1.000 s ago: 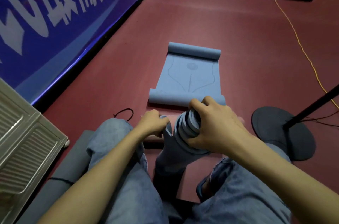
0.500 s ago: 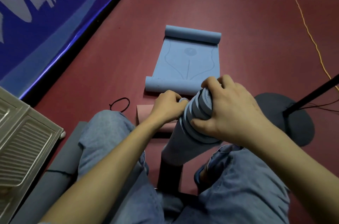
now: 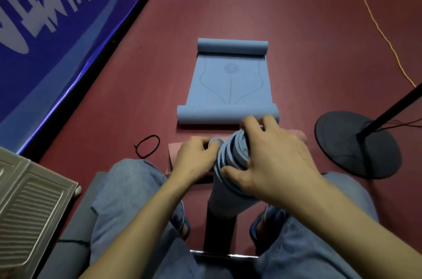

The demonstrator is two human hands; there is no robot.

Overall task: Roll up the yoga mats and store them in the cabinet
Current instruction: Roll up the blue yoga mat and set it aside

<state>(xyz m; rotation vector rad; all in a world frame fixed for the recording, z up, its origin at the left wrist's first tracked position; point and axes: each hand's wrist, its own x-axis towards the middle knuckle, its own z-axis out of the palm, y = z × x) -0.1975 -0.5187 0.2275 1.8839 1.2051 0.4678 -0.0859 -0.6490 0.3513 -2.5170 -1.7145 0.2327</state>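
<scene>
Head view: right hand (image 3: 271,160) grips the top end of the upright rolled blue foam yoga mat (image 3: 230,192) between the knees, left hand (image 3: 194,160) pinching its inner coil.

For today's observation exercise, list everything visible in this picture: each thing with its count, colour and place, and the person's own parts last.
Rolled mat: one, blue, upright between the knees, layers telescoped at top.
Floor mat: one, blue, ahead, both ends curled.
Grey mat: one, rolled, beside the left leg.
Band: one, black loop, on the floor.
Cabinet door: one, pale metal, lower left.
Stand base: one, black disc, right.
Cable: one, yellow, far right.
Banner: one, blue, left.
Left hand: pinches the roll's core.
Right hand: grips the roll's top.
</scene>
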